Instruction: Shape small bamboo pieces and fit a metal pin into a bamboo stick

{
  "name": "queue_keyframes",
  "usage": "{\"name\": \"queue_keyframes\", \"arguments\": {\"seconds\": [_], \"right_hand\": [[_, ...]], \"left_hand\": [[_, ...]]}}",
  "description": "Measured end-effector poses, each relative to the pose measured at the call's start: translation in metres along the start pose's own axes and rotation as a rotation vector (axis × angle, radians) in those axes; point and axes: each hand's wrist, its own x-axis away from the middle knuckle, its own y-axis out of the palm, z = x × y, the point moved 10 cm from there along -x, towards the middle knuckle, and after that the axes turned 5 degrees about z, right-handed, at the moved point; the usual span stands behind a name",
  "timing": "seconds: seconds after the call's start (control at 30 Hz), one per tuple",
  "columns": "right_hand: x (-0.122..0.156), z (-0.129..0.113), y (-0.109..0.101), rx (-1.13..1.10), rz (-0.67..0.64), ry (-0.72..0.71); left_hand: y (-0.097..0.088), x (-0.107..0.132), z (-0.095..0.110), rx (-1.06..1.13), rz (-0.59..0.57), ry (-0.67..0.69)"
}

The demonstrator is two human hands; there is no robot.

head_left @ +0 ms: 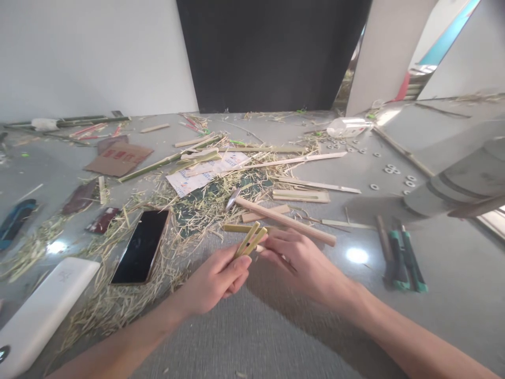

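Note:
My left hand (pixel 224 273) is closed round a pale split bamboo piece (pixel 256 242), whose two prongs point up and away with a gap between them. My right hand (pixel 295 255) is at its right side, fingers pinched together by the piece. A small pale stick end (pixel 259 249) shows between the two hands; most of it is hidden by the right fingers. Just beyond the hands lies a yellowish bamboo strip (pixel 239 228). A hammer (pixel 290 218) with a wooden handle rests behind the right hand.
Bamboo shavings (pixel 189 221) cover the left and middle of the surface. Phone (pixel 141 247), white power bank (pixel 47 310) and cardboard (pixel 118 159) are at left. Green-handled tools (pixel 408 260), small white rings (pixel 390 169) and a grey cylinder (pixel 457 181) are at right.

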Motion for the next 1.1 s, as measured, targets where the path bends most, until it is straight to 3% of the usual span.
{"name": "queue_keyframes", "arguments": {"seconds": [0.43,0.63,0.73,0.93,1.1], "right_hand": [[-0.001,0.001,0.003,-0.174,-0.012,0.059],[-0.002,-0.001,0.0,-0.228,-0.06,0.112],[-0.005,-0.002,-0.008,-0.15,-0.069,0.085],[-0.009,0.048,-0.052,0.279,0.224,0.153],[-0.012,0.078,-0.041,0.43,0.118,0.206]], "left_hand": [[-0.01,0.007,0.014,-0.231,0.035,0.07],[-0.008,0.006,0.018,-0.235,0.035,0.084],[-0.009,0.006,0.018,-0.239,0.043,0.081],[-0.009,0.007,0.018,-0.249,0.04,0.061],[-0.01,0.007,0.015,-0.257,0.038,0.044]]}}
